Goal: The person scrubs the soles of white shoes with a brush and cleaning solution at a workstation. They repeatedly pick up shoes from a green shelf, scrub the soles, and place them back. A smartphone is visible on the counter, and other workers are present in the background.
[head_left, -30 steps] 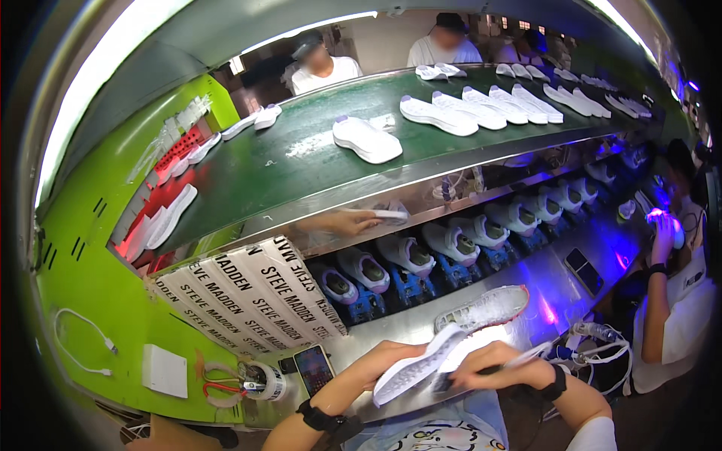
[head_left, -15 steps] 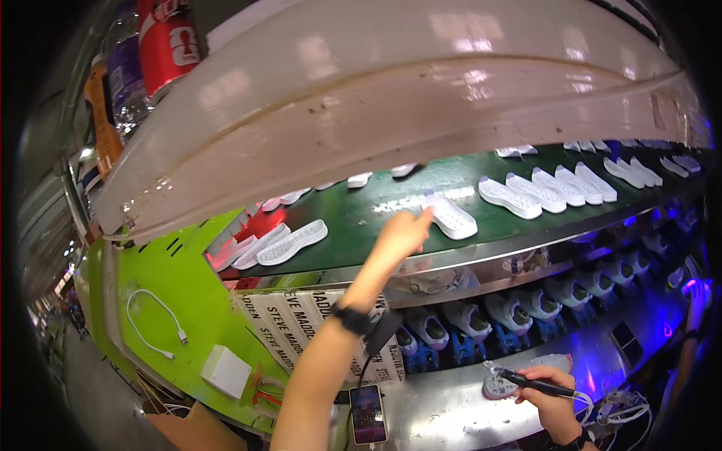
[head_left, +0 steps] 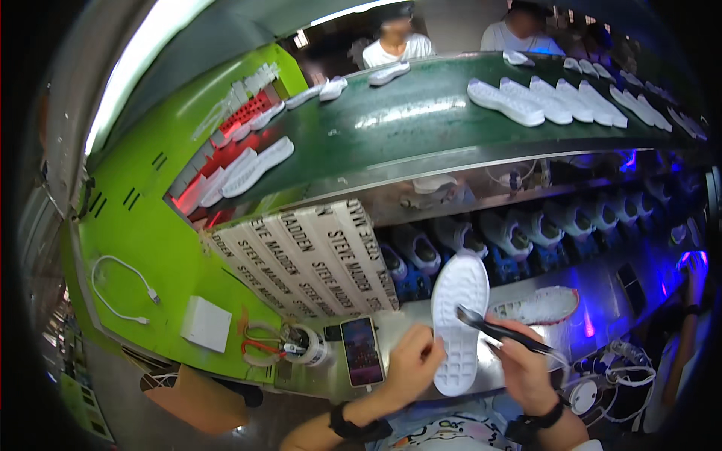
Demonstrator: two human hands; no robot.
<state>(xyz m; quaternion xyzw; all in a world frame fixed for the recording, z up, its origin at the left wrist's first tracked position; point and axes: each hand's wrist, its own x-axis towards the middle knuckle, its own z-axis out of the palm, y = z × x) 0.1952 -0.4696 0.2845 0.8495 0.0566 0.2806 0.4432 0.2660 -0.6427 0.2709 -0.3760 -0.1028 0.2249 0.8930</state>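
Observation:
My left hand (head_left: 414,364) is closed on the edge of a white shoe sole (head_left: 462,282), held upright above the metal bench with its hollowed, studded face towards me. In my right hand (head_left: 528,372) is a black pen-like tool (head_left: 513,335) with a white cord. Its tip lies over the middle of the sole; whether it touches cannot be made out. Behind it a second pale sole with a reddish edge (head_left: 565,292) lies on the bench.
Beyond the bench, a green conveyor belt (head_left: 361,143) carries several white soles, above a row of shoes (head_left: 511,239). A phone (head_left: 362,349), a white cup of tools (head_left: 314,353) and a printed board (head_left: 301,263) stand left. A co-worker's arm (head_left: 688,308) is at right.
My left hand has drawn back from the belt with a white sole, now held before me. The right hand has brought the tool over to it. The view has tilted, uncovering people behind the belt.

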